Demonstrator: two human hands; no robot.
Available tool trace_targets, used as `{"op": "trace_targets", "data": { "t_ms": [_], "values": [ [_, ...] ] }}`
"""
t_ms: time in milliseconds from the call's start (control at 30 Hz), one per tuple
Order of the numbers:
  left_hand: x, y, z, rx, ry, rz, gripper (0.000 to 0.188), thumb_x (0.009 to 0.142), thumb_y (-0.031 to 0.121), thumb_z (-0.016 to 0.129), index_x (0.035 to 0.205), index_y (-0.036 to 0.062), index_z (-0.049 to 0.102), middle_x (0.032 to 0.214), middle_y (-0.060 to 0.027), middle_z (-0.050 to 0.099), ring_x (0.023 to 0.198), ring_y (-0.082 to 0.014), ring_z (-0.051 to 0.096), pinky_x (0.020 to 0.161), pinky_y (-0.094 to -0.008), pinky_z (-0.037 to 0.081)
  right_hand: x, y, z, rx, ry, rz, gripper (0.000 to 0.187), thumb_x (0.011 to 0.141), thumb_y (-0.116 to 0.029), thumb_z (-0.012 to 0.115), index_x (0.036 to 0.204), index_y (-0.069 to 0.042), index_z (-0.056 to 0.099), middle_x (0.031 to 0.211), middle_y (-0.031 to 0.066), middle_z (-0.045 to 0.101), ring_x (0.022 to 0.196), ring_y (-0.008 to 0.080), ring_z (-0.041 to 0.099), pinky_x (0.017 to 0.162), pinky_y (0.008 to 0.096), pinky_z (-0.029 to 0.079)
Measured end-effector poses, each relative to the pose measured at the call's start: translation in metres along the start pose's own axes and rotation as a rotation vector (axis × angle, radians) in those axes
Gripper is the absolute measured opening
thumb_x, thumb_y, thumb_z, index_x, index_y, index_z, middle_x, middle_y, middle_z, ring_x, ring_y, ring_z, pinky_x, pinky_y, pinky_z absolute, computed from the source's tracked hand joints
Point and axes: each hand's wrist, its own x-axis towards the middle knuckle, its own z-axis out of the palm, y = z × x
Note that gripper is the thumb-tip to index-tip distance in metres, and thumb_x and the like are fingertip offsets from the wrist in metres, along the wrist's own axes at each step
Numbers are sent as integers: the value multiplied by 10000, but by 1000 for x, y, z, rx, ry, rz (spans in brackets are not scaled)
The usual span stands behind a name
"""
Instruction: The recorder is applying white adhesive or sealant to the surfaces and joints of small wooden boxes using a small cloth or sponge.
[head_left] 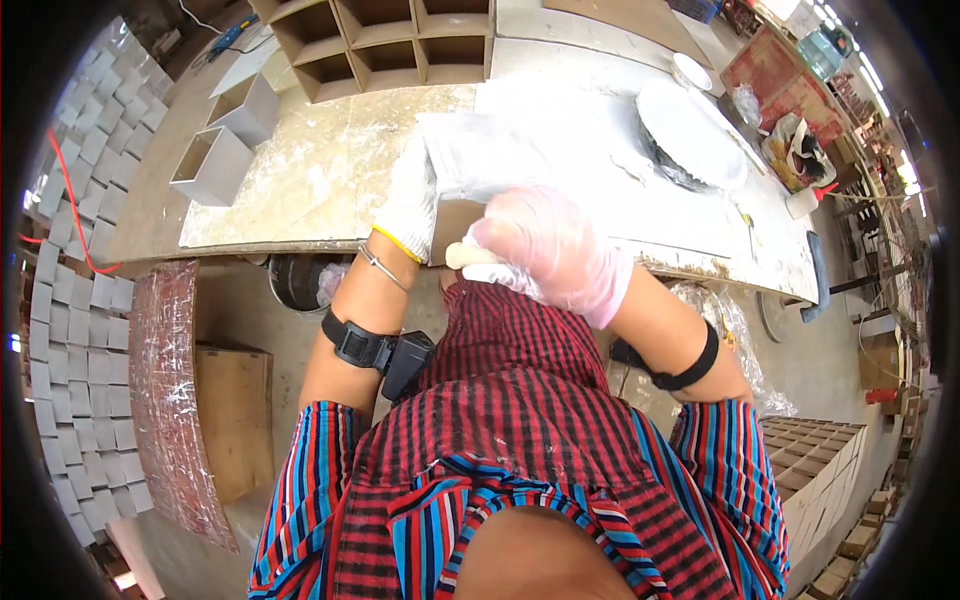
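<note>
My left hand (408, 205), in a white knit glove with a yellow cuff, is closed on the left side of a white box (480, 160) at the table's near edge. Glare washes out its fingertips. The box's brown inner face (460, 216) shows toward me. Over the box's near right corner, my right hand (550, 250) wears a thin clear plastic glove. Its fingers wrap round a pale handle with a rounded end (468, 255); whatever the handle belongs to is hidden behind the hand.
Two open grey-white boxes (213, 168) stand at the table's left. Behind them sits a brown compartment rack (385, 45). A large round white-coated tub (690, 135) and a small white bowl (691, 70) are to the right. Stacked pale boxes (90, 350) line the far left.
</note>
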Motion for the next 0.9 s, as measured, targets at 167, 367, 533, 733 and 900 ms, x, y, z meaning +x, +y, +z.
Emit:
{"op": "trace_targets", "data": {
  "t_ms": [167, 367, 533, 733, 900],
  "values": [
    [-14, 4, 23, -8, 87, -34, 539, 945, 448, 330, 1246, 18, 455, 1226, -161, 517, 1089, -292, 524, 932, -403, 444, 6, -2, 0, -337, 142, -66, 170, 691, -168, 576, 855, -175, 533, 732, 2, 500, 711, 181, 539, 568, 303, 416],
    [15, -25, -33, -8, -317, 88, 522, 941, 436, 355, 1216, 7, 469, 1197, -161, 537, 1043, -291, 551, 895, -418, 474, 38, 30, -16, -461, 323, -99, 141, 743, -221, 596, 859, -159, 544, 680, 33, 504, 630, 229, 540, 529, 351, 432],
    [2, -8, -19, -319, -264, -133, 569, 936, 487, 338, 1217, 10, 473, 1209, -177, 528, 1070, -303, 535, 912, -427, 464, 34, 27, -38, -351, 460, -62, 176, 742, -227, 643, 860, -131, 555, 650, 68, 501, 591, 267, 534, 510, 373, 439],
    [5, -11, -25, -248, -138, -176, 637, 921, 541, 298, 1265, 21, 432, 1212, -183, 522, 1046, -330, 547, 871, -435, 487, 10, 21, -3, -482, 196, -157, 161, 758, -245, 606, 891, -183, 541, 645, 46, 496, 589, 226, 531, 470, 345, 412],
    [-10, -16, -20, 163, -164, 29, 637, 919, 530, 290, 1321, 45, 381, 1304, -181, 448, 1168, -340, 458, 989, -467, 381, 29, 40, -42, -510, 449, -26, 179, 737, -253, 637, 863, -164, 547, 633, 54, 496, 583, 247, 531, 480, 351, 425]
  ]
}}
